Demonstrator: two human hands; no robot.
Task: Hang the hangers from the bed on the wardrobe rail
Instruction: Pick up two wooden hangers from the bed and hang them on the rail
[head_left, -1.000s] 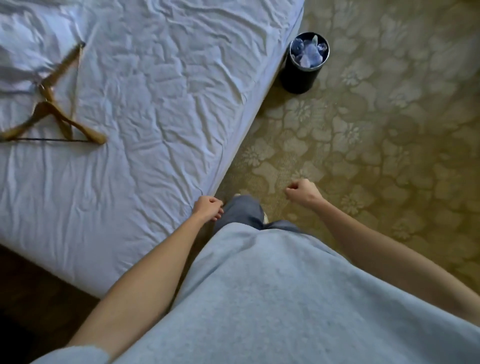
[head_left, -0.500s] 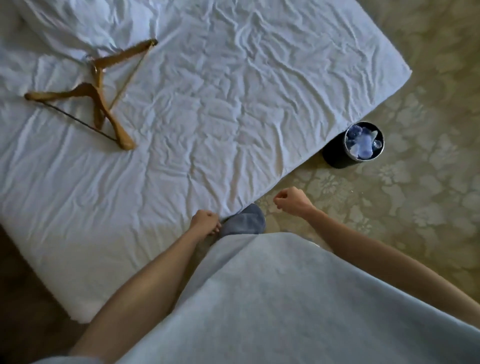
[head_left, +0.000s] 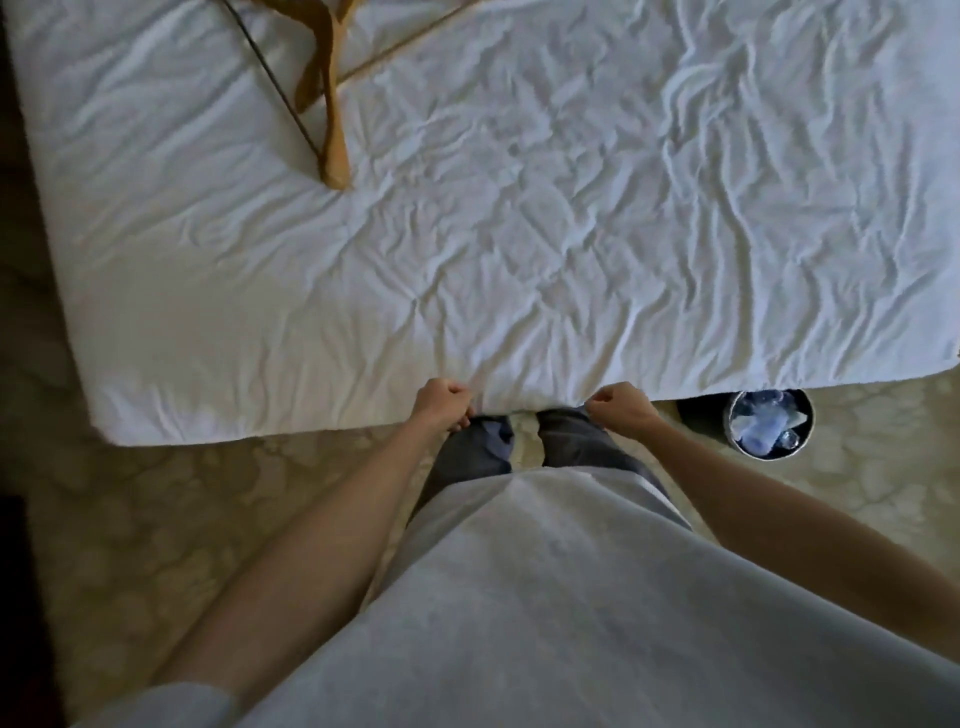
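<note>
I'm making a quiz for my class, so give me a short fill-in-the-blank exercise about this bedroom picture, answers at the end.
1. The wooden hangers lie on the white ____.
2. Both the left hand and the right hand are closed and hold ____.
3. The round bin stands on the floor to the person's ____ side.
4. The floor around the bed is covered by a patterned ____.

Missing words: bed; nothing; right; carpet
</note>
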